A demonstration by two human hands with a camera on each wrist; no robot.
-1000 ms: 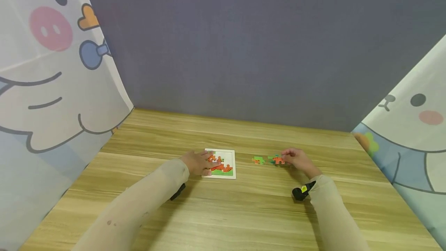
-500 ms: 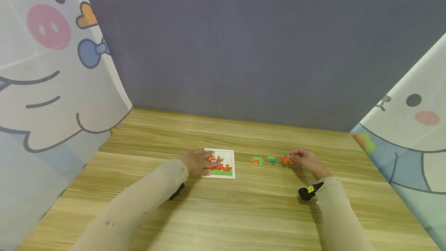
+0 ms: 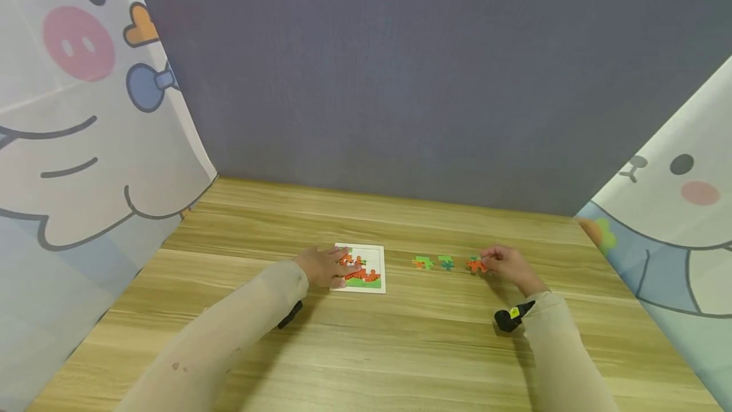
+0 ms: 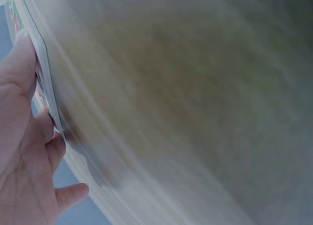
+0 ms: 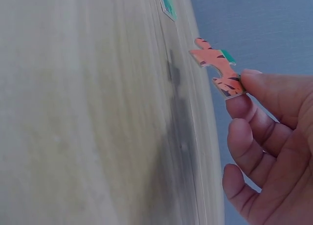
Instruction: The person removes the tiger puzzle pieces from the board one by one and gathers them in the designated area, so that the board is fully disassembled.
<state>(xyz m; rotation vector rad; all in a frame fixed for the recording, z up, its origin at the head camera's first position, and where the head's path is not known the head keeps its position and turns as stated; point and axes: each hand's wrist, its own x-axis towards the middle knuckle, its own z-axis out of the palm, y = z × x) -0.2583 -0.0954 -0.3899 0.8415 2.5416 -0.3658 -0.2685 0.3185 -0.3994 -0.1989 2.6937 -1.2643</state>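
Note:
My left hand [image 3: 321,267] rests with spread fingers on the left side of a white-framed puzzle tray [image 3: 384,272]. Orange and green pieces of a tiger picture [image 3: 366,277] fill its lower and left parts, partly hidden under the fingers. In the left wrist view the thumb and fingers [image 4: 24,63] lie along the tray's edge. Between thumb and forefinger, my right hand [image 3: 508,266] pinches an orange, black-striped puzzle piece [image 5: 220,71] with a bit of green. The right wrist view shows this piece raised off the table, its shadow below.
Two puzzle pieces lie between tray and right hand: a green and orange piece [image 3: 424,262] and a green and teal piece [image 3: 446,262]. A grey partition [image 3: 400,81] stands behind the wooden table [image 3: 389,348]. Cartoon-printed cloths hang at both sides.
My right hand has moved to the right with the orange piece, away from the green and teal piece it overlapped. The left hand has stayed on the tray.

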